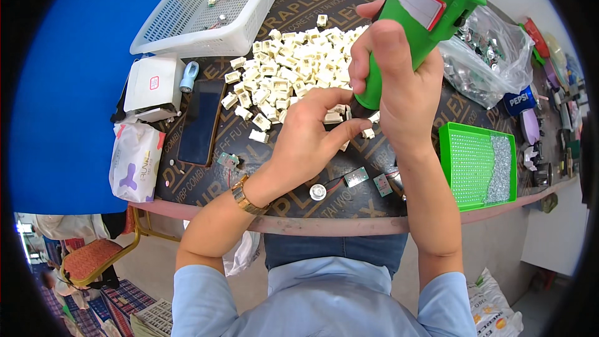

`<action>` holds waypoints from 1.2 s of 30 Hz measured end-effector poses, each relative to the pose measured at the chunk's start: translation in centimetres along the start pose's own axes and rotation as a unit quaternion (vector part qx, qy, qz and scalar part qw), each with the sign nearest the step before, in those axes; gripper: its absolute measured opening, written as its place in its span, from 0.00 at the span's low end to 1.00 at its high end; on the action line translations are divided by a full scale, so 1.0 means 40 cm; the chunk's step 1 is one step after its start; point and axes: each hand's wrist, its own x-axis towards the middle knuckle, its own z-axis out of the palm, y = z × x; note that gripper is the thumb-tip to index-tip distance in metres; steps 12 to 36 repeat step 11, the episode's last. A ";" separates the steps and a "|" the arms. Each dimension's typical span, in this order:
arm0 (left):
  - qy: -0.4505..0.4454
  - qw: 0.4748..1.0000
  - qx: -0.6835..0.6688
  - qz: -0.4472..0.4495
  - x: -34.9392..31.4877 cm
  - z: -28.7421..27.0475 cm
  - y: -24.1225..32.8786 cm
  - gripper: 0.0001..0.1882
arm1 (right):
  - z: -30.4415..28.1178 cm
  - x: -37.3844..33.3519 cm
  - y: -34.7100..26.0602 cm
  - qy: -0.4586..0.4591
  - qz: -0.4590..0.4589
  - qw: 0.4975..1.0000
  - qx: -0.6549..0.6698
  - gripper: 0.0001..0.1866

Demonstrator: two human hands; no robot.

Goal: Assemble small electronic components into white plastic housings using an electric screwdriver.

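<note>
My right hand (409,97) grips a green electric screwdriver (405,34), tilted with its black nose down at the table. Close to that nose, the thumb and forefinger of my left hand (309,128) are pinched in; whatever lies between them is hidden. A heap of small cream plastic housings (281,72) spreads just beyond my left hand, and a few lie loose around the fingertips. Nearer me are a small circuit board (356,177), wired to a round white lamp piece (317,192), and a second green board (382,185).
On the right, a green tray (445,165) holds small silvery screws, below a clear bag (480,56) of parts. At left stand a white basket (231,39), a white box (150,84), a phone (201,122) and a tissue pack (134,162). The table's front edge (324,227) curves before me.
</note>
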 end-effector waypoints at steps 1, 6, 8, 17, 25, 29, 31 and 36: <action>0.001 1.000 0.001 -0.001 -0.002 0.000 0.003 0.16 | 0.009 -0.004 -0.004 0.013 -0.013 0.998 -0.054 0.22; -0.021 0.998 -0.040 -0.039 -0.007 -0.006 0.016 0.16 | 0.010 -0.010 -0.021 0.019 -0.004 0.995 -0.100 0.24; -0.031 0.996 -0.065 -0.045 -0.002 -0.008 0.025 0.16 | 0.003 -0.007 -0.017 -0.010 -0.021 0.997 -0.069 0.24; -0.064 0.990 -0.103 -0.069 0.001 -0.014 0.025 0.15 | 0.002 -0.006 -0.013 -0.020 -0.020 0.997 -0.066 0.25; -0.064 0.990 -0.103 -0.069 0.001 -0.014 0.025 0.15 | 0.002 -0.006 -0.013 -0.020 -0.020 0.997 -0.066 0.25; -0.064 0.990 -0.103 -0.069 0.001 -0.014 0.025 0.15 | 0.002 -0.006 -0.013 -0.020 -0.020 0.997 -0.066 0.25; -0.064 0.990 -0.103 -0.069 0.001 -0.014 0.025 0.15 | 0.002 -0.006 -0.013 -0.020 -0.020 0.997 -0.066 0.25; -0.064 0.990 -0.103 -0.069 0.001 -0.014 0.025 0.15 | 0.002 -0.006 -0.013 -0.020 -0.020 0.997 -0.066 0.25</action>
